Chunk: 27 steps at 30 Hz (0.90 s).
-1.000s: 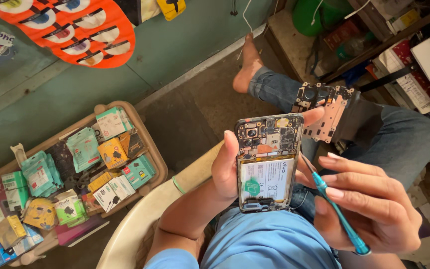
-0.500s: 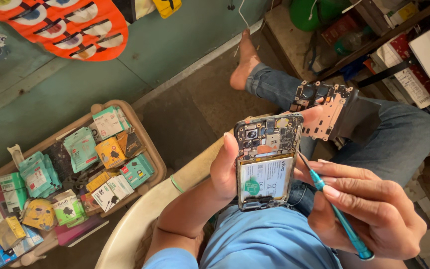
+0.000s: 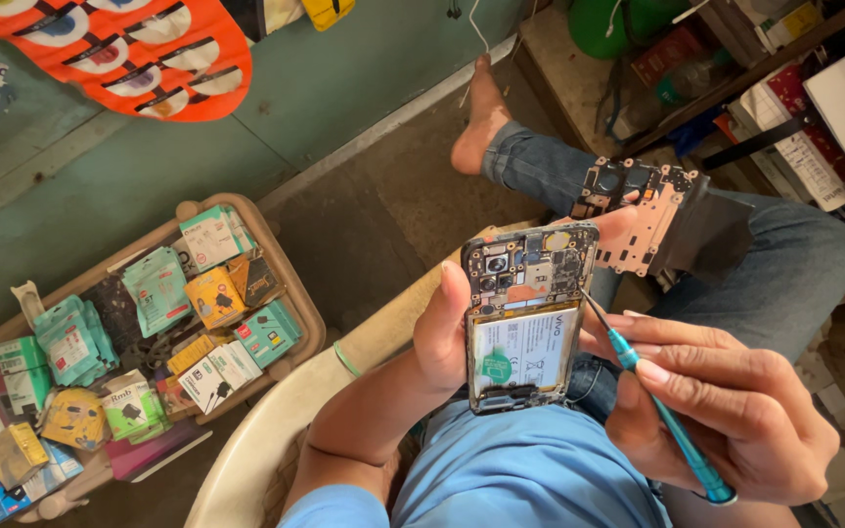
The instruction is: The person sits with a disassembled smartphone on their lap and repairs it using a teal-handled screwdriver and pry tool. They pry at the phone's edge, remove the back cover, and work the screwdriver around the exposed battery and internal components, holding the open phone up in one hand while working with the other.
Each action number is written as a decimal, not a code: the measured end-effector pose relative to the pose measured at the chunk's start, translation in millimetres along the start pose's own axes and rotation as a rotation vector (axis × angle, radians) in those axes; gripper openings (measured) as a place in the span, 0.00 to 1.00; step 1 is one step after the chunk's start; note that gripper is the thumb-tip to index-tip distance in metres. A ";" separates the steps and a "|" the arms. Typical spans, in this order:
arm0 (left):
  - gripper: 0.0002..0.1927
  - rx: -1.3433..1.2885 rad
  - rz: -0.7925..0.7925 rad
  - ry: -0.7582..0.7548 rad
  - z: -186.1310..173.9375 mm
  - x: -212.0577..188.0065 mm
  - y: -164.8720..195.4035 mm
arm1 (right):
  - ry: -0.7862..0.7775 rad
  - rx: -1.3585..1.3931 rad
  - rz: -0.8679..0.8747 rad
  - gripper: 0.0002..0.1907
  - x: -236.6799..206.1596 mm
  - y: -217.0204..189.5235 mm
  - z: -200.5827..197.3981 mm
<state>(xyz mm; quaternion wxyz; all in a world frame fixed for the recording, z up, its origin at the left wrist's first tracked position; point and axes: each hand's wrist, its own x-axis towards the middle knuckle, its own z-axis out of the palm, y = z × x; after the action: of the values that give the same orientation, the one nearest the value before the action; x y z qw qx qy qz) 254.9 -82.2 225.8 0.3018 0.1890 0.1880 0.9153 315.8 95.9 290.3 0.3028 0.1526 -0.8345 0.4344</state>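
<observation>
— What do we see around us?
— A teal wall (image 3: pixel 344 88), a dusty floor (image 3: pixel 364 225), a tray (image 3: pixel 300 293) of packets.
— And our hands?
— Our left hand (image 3: pixel 442 337) grips the opened phone (image 3: pixel 525 318) over our lap; our right hand (image 3: pixel 726 406) pinches a screwdriver (image 3: pixel 652 396) beside it.

Teal painted wall (image 3: pixel 364 68), grey concrete floor (image 3: pixel 364 225). Wooden tray (image 3: pixel 300 293) of packaged accessories at left. Orange display card (image 3: pixel 139 49) hanging above. Cluttered wooden shelf (image 3: pixel 735 88) at right. Daylight, soft shadows.
</observation>
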 end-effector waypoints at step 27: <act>0.53 -0.005 -0.029 0.030 -11.1 -9.1 -11.0 | -0.022 -0.001 -0.052 0.11 -7.5 8.5 -1.9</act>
<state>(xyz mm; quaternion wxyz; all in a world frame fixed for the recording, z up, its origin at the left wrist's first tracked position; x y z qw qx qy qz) 261.9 -82.2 209.1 0.3129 0.1716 0.1927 0.9140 317.9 102.2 281.0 0.3050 0.1786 -0.8338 0.4241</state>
